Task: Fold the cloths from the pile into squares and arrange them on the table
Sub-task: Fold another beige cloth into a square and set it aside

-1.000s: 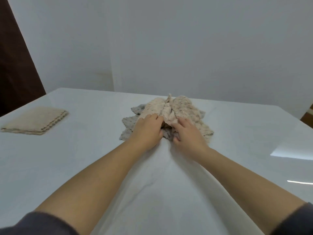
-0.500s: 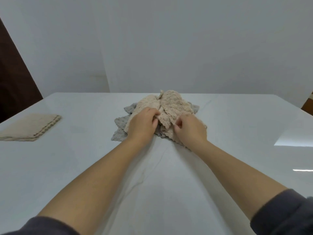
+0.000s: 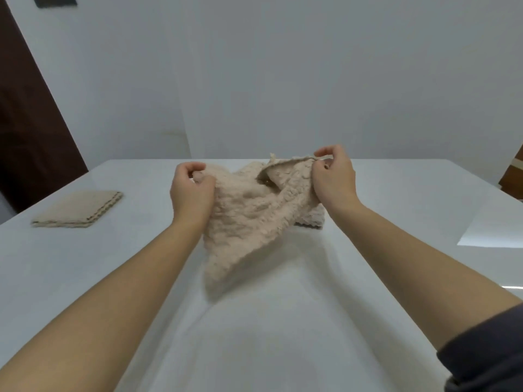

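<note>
A crumpled beige cloth [image 3: 249, 219] hangs lifted off the white table [image 3: 283, 335] between both hands. My left hand [image 3: 192, 190] grips its left edge with curled fingers. My right hand [image 3: 334, 179] pinches the upper right edge, raised slightly higher. The cloth's lower corner droops down onto the table near me. Behind and under it, a bit of the remaining pile [image 3: 311, 217] shows at the right; most of the pile is hidden by the lifted cloth.
A folded beige square cloth [image 3: 79, 209] lies on the table at the far left. A dark brown door or panel [image 3: 25, 123] stands at the left beyond the table. White walls rise behind the table's far edge.
Both hands, which lay on the pile, have taken hold of the top beige cloth, lifted it and moved apart, pulling it toward me. The camera has tilted upward.
</note>
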